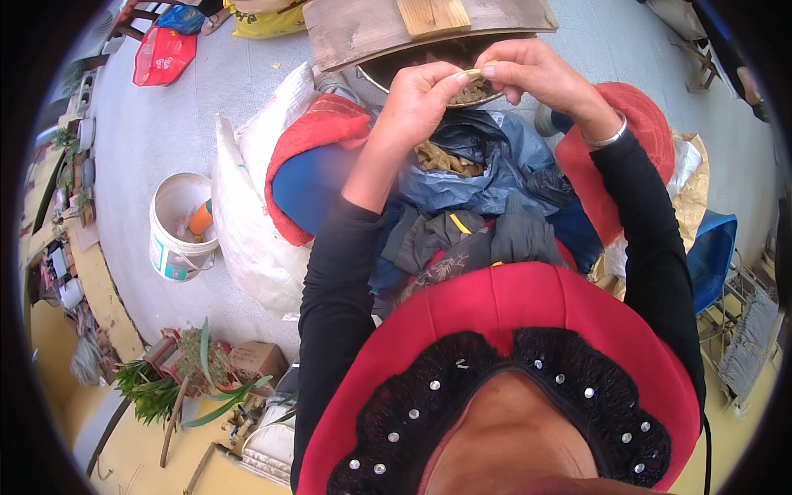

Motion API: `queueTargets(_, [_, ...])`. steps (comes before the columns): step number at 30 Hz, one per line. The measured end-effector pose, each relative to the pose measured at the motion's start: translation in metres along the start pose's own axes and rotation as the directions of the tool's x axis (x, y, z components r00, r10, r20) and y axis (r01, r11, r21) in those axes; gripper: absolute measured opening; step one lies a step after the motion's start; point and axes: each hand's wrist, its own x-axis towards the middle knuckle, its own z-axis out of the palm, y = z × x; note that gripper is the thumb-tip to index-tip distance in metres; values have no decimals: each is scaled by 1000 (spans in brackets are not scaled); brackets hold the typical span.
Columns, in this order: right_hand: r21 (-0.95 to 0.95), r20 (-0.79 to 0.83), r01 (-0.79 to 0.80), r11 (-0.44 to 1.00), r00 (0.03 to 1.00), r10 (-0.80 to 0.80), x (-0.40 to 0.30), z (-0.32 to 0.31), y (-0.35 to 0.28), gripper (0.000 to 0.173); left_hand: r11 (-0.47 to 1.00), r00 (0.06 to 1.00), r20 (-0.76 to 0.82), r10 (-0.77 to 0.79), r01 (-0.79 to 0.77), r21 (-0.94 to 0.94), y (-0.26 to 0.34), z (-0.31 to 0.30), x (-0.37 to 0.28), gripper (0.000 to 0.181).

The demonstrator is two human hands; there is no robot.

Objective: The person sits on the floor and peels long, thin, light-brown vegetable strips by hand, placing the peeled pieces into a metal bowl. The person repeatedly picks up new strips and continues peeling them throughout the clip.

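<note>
My left hand (413,102) and my right hand (533,69) meet in front of me. A small pale yellowish strip (473,73) is pinched between both thumbs and fingertips; what it is I cannot tell. Just beneath my hands is a round metal basin (479,106) with light brown, crumpled pieces (471,94) in it. Closer to my lap lies an open dark blue plastic bag (458,189), holding brown, dry-looking pieces (444,159). My right wrist wears a silver bangle (609,137).
A wooden board (365,31) covers the basin's far part. Left of me are a white woven sack (253,247) and a white bucket (179,185) with an orange object inside. A blue plastic container (714,260) stands at right. A red bag (164,55) lies far left.
</note>
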Motion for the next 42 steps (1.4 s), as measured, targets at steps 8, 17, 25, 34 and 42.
queueTargets(8, [-30,-371,71,997,925,-78,55,2,12,25,985,966,-203,-162,148,-84,-9,-38,50,17])
queueTargets(17, [-243,-514,126,962,824,-238,97,-15,30,26,994,954,-296,-56,82,76,-15,-46,99,14])
queueTargets(25, [-368,-559,13,930,796,-233,105,-2,33,18,916,924,-369,104,56,398,-43,-44,109,18])
queueTargets(34, [-797,-426,113,593,592,-684,76,26,12,14,990,934,-328,-142,136,-42,-30,-31,75,15])
queueTargets(42, [-720,-492,31,693,682,-541,45,29,-12,25,775,915,179,-361,401,-488,-6,7,4,45])
